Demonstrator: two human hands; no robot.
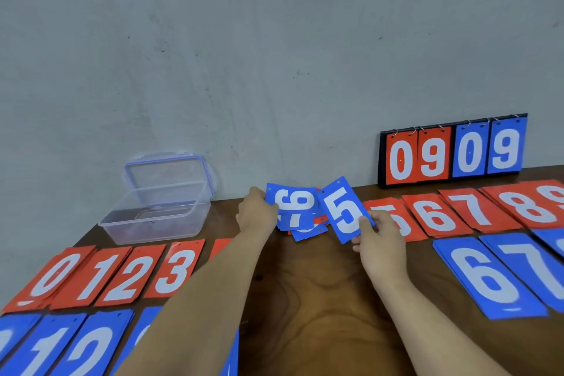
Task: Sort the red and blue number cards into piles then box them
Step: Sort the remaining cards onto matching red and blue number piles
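Observation:
My left hand (256, 215) grips a loose mixed stack of blue and red number cards (297, 210) above the far middle of the wooden table (320, 299); a blue 6 or 9 card lies on top. My right hand (377, 238) pinches a single blue 5 card (345, 209) by its lower edge, tilted, just right of the stack. Red piles 0 to 3 (113, 272) lie in a row at the left, with blue piles (61, 345) in front of them. Red piles 5 to 8 (467, 210) and blue piles 6 and 7 (488, 278) lie at the right.
An open clear plastic box (158, 214) with a blue-rimmed lid stands at the back left against the grey wall. A black flip scoreboard (454, 152) showing 09 09 leans on the wall at the back right. Bare wood shows between my forearms.

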